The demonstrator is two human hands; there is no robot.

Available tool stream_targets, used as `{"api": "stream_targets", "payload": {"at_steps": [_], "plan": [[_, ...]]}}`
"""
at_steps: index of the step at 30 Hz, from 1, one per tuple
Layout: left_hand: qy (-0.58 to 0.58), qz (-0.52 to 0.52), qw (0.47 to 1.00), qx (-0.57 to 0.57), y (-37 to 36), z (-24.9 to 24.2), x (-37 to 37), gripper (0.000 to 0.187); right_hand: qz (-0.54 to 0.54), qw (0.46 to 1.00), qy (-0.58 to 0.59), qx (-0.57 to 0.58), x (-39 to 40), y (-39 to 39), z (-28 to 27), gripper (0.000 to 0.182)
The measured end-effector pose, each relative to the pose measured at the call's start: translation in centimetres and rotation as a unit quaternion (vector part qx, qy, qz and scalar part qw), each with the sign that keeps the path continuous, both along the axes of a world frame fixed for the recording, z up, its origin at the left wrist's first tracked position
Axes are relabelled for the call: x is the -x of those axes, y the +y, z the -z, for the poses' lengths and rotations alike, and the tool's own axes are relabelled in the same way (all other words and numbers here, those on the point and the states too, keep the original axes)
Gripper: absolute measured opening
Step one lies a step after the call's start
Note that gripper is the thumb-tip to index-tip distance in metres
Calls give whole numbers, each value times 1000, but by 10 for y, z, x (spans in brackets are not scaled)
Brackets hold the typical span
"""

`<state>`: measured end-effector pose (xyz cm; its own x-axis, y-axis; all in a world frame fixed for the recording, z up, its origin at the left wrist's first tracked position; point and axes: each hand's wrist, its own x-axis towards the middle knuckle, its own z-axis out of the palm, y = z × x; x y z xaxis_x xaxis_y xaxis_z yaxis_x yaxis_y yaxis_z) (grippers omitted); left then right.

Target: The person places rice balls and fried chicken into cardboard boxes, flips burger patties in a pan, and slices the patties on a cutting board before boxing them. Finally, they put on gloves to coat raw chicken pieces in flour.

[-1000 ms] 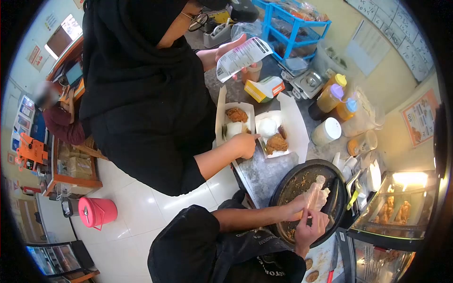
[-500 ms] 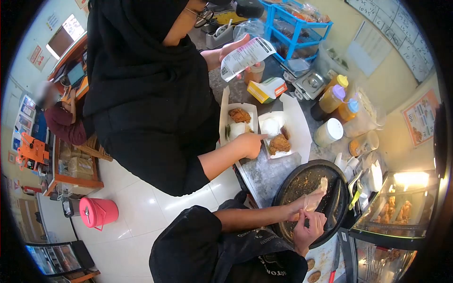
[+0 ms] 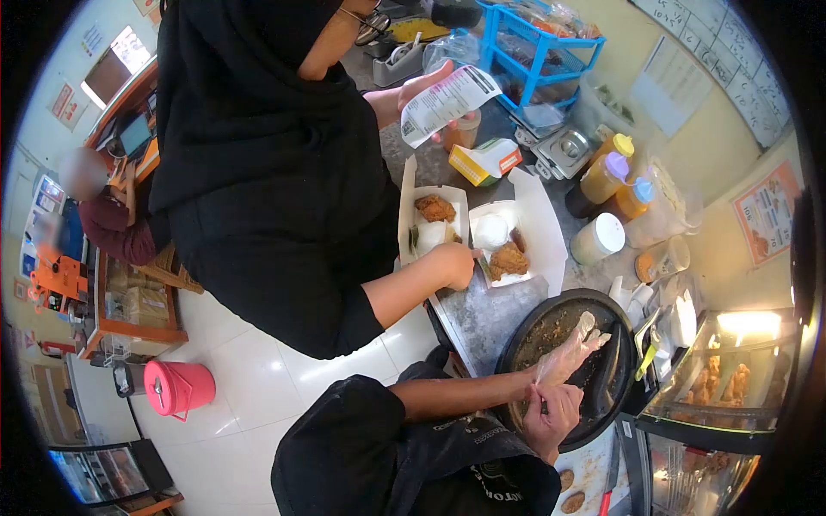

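My left hand (image 3: 568, 361) wears a clear plastic glove (image 3: 557, 371) and reaches over a round black tray (image 3: 514, 344) with brown crumbs. Its fingers are stretched out, and the film looks loose around them. Just below, my right hand (image 3: 551, 420) pinches the glove's cuff near the left wrist. A long dark object (image 3: 609, 370) lies in the tray beside my hands. Beyond the tray, two open card boxes hold food: fried chicken (image 3: 508, 261) with a white mound (image 3: 491, 230) in one, another chicken piece (image 3: 435, 208) in the other.
A co-worker in black (image 3: 267, 189) holds a printed paper (image 3: 447, 103) and has one hand (image 3: 452, 265) at the boxes. Sauce bottles (image 3: 605, 176) and a white-lidded jar (image 3: 600, 239) line the wall side. A red-handled knife (image 3: 609, 482) and a lit food cabinet (image 3: 731, 378) are close by.
My left fingers have straightened and spread inside the glove. My right hand has shifted slightly toward me, still at the cuff. The co-worker's pointing finger has drawn back from the chicken box.
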<state>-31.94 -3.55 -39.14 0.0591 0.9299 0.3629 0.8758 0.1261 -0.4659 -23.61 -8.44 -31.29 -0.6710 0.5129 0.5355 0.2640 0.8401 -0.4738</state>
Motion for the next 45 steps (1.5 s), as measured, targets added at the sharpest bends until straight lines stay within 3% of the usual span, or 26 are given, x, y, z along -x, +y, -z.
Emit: {"api": "stream_targets", "payload": {"at_steps": [2,3,4,5,6,7,8,12,15,18,21,22,23,25,26,29,32,38,41,42,45], "plan": [[-174,18,979,-103,26,48,-12,63,-1,1000,10,14,1,-1,0,15],[-405,87,905,-99,28,51,-14,65,-1,1000,14,22,1,-1,0,15],[-608,151,771,-113,31,55,-16,67,-5,1000,9,28,1,-1,0,15],[-854,248,454,-52,35,61,-20,70,-7,999,1,37,0,-2,-1,15],[-951,302,59,17,40,57,-16,72,-7,999,-5,43,-1,-1,-1,16],[-972,230,42,26,24,24,-9,80,-10,998,-5,59,-3,-2,-2,16],[-974,214,62,25,12,4,-1,82,-15,997,-2,73,-2,-4,-2,15],[-972,185,143,12,2,2,2,84,-23,993,11,119,-2,-9,-5,15],[-968,148,200,23,-16,-28,14,75,-28,991,11,129,-2,-11,-7,14],[-940,235,232,-82,10,16,2,64,-44,991,-11,123,-7,-9,-7,14],[-870,184,436,-137,6,20,14,56,-60,988,-49,132,-10,1,-16,16],[-907,224,318,-160,-6,1,24,50,-63,986,-65,142,-14,2,-22,17],[-865,135,462,-142,-25,-39,47,49,-36,987,-59,142,-17,5,-25,18],[-951,22,261,-164,-26,-21,73,61,16,988,-45,144,-25,12,-30,20],[-984,-33,-9,-174,-25,-11,85,69,50,985,-40,162,-33,16,-23,21],[-982,-11,3,-189,-40,-5,111,75,115,982,-45,140,-46,26,-6,18],[-979,22,19,-202,-44,-2,130,81,114,983,-27,139,-44,31,-6,16],[-978,58,-1,-199,-41,6,132,78,84,990,-14,116,-38,37,0,14],[-976,-7,-51,-212,-30,34,129,77,79,990,-19,115,-40,38,3,13],[-976,-54,-42,-207,-31,19,127,72,73,991,-26,109,-39,39,3,12],[-973,42,17,-228,-25,31,101,66,74,991,-32,106,-38,45,0,11]]}}
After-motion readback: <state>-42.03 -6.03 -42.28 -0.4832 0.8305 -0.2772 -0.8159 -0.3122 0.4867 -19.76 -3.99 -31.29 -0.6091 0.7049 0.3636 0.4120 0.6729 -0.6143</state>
